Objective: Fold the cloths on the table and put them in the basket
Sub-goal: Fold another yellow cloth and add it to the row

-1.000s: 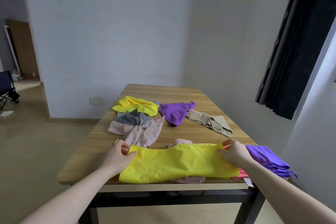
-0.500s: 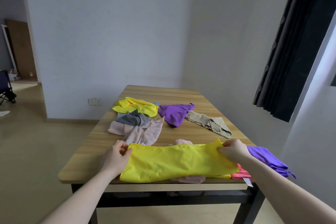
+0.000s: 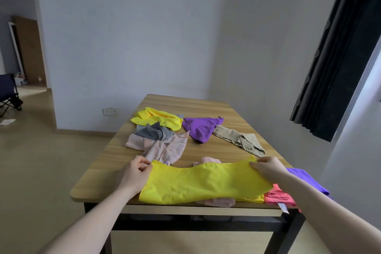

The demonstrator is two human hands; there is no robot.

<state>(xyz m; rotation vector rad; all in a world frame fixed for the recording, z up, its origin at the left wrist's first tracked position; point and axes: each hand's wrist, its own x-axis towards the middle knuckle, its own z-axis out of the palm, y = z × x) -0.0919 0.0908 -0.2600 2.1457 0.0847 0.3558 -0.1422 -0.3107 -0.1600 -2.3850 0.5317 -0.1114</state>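
Now hands [image 3: 134, 175] lifted yellow cloth's [image 3: 202, 185] far edge

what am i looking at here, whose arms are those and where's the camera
There is no machine here. The camera sits on a person's head and looks forward and down, so the two bare arms reaching in from the bottom are the wearer's own.

In front is a wooden table strewn with cloths. The left hand and the right hand each pinch a far corner of a yellow cloth, which is stretched between them at the near edge.

Farther back lie another yellow cloth, a grey one, pink ones, a purple one and a beige one. By the right arm sit a coral cloth and another purple cloth. No basket is in view.
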